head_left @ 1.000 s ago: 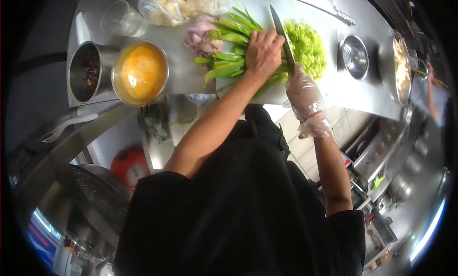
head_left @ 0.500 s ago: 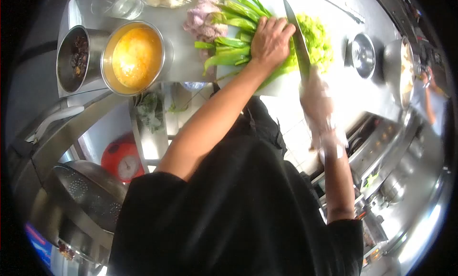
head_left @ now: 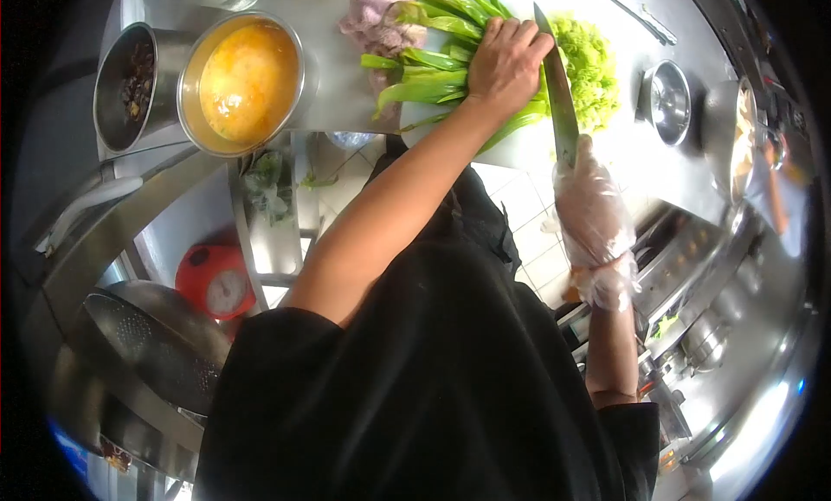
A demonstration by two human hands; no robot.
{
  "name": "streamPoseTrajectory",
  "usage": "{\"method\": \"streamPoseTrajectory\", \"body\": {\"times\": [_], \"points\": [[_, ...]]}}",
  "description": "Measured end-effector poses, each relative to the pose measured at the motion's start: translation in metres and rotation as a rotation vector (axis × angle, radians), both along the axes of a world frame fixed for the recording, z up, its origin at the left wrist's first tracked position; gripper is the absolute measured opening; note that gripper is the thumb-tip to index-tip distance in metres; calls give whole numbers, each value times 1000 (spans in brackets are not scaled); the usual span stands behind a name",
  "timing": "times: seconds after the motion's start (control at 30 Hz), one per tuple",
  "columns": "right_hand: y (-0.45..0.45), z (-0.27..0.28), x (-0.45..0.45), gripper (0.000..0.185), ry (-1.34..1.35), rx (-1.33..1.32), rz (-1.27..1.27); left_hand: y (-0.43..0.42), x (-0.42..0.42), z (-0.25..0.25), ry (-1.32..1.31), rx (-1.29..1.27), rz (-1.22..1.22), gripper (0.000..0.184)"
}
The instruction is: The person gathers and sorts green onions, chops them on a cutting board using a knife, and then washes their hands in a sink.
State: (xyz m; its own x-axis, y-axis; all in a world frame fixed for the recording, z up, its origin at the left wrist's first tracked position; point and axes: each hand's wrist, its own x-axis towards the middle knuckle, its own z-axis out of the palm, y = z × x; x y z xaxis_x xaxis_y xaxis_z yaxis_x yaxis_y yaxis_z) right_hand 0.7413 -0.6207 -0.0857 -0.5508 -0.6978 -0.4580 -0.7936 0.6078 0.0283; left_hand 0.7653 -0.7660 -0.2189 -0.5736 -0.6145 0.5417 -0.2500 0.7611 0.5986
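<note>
My left hand (head_left: 505,66) is bare and presses down on a bunch of green onions (head_left: 424,85), its fingers curled over the stalks. My right hand (head_left: 591,208), in a clear plastic glove, grips the handle of a long kitchen knife (head_left: 559,93). The blade points away from me and stands just right of my left fingertips, at the cut end of the bunch. A pile of chopped green onion (head_left: 590,73) lies against the blade's right side. At the bunch's far left is a crumpled pinkish cloth (head_left: 381,21). My left hand hides part of the stalks.
On the left stand a pot of orange-yellow liquid (head_left: 183,103) and a metal pot with dark pieces (head_left: 102,99). A small metal bowl (head_left: 668,103) and a larger bowl of pale pieces (head_left: 718,138) sit right. Below left is a red scale (head_left: 195,272). Another person's arm (head_left: 773,189) shows far right.
My right hand and the knife, blurred before, now show sharply. The view has shifted slightly, and my left hand still presses on the green onions.
</note>
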Motion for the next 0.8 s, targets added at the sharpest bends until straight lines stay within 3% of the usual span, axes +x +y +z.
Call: {"method": "streamPoseTrajectory", "body": {"times": [0.07,0.13,0.17,0.23,0.33,0.47,0.5,0.6,0.8], "points": [[9,-38,-3,35,37,-8,5,2,-3,3,-27,-14,1,15],[12,-97,-28,35,469,-226,556,2,-4,-1,20,-30,11,15],[4,-88,-30,35,489,-238,543,-2,-5,-1,15,-47,8,15],[-8,-50,-24,28,40,-274,87,1,-5,1,8,-47,-9,15],[1,6,-3,24,-24,-188,-40,2,-2,-2,17,14,-5,18],[9,-54,-6,33,30,-378,63,-1,-1,0,20,16,-4,14],[11,-86,-11,26,262,-247,336,2,-2,3,25,14,3,14],[-21,-61,-13,18,-64,-425,-21,1,-5,-1,71,-18,19,15],[-2,4,7,20,-10,-194,-4,0,-1,-1,65,14,-10,15]]}}
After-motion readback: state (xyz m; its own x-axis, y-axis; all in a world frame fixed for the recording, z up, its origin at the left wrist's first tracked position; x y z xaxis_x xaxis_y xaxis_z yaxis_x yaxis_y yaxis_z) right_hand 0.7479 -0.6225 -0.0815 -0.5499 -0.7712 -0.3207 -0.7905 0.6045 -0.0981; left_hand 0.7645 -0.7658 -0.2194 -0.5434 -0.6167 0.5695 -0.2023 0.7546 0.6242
